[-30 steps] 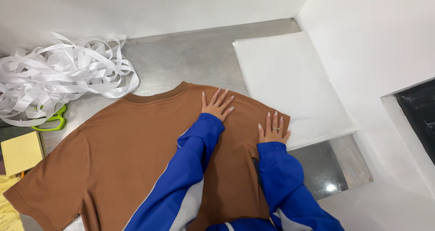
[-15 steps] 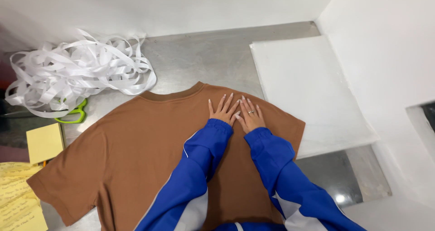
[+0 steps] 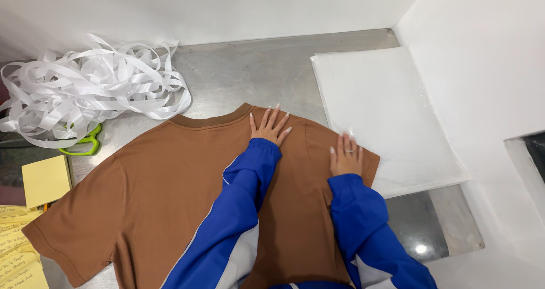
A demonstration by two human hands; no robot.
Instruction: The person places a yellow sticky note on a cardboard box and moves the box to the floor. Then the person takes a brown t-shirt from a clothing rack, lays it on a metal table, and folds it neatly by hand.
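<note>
A brown T-shirt [image 3: 170, 192] is spread flat on a metal table [image 3: 250, 73], its collar turned toward the wall. One short sleeve is stretched out to the left; the right sleeve overlaps the edge of a stack of white sheets [image 3: 386, 107].

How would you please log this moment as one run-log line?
left hand: flat on brown T-shirt near collar | right hand: flat on its sleeve | surface: metal table
</note>
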